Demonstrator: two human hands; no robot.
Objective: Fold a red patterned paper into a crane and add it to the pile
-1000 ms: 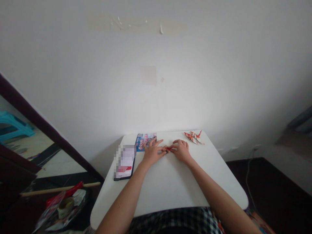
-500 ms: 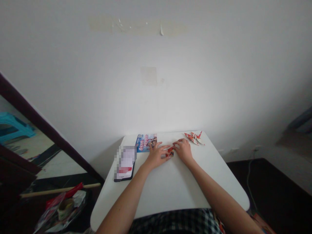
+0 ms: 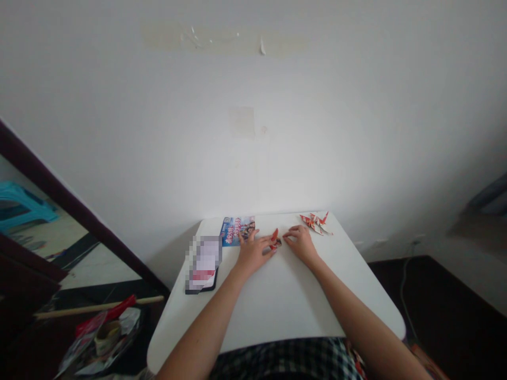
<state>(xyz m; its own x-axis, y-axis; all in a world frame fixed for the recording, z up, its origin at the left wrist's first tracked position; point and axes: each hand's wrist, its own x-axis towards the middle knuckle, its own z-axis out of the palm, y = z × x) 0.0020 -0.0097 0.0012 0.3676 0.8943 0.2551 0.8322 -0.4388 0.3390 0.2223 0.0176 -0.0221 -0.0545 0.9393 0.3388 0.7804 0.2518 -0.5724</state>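
A small red folded paper piece (image 3: pixel 274 241), with darker patches on its lower part, stands near the far middle of the white table (image 3: pixel 293 306). My left hand (image 3: pixel 253 253) grips its left side between thumb and fingers, while other fingers spread toward the blue printed leaflet (image 3: pixel 233 232). One pointed red flap sticks up from the piece. Just to the right, my right hand (image 3: pixel 303 245) is apart from the paper, its fingers loosely bent and holding nothing. Beyond that hand lies a red and white folded paper figure (image 3: pixel 316 222) with pointed tips.
A phone (image 3: pixel 204 264), partly pixelated, rests at the table's left side. The wall (image 3: pixel 317 132) rises behind the far edge. On the floor at left are a plastic bag (image 3: pixel 106 338) and a wooden stick (image 3: pixel 99 307); a cable (image 3: pixel 404 285) hangs at right.
My right hand has come off the folded paper and shifted slightly right. A red flap now points upward where it lay lower between the hands. My left hand stays at the paper.
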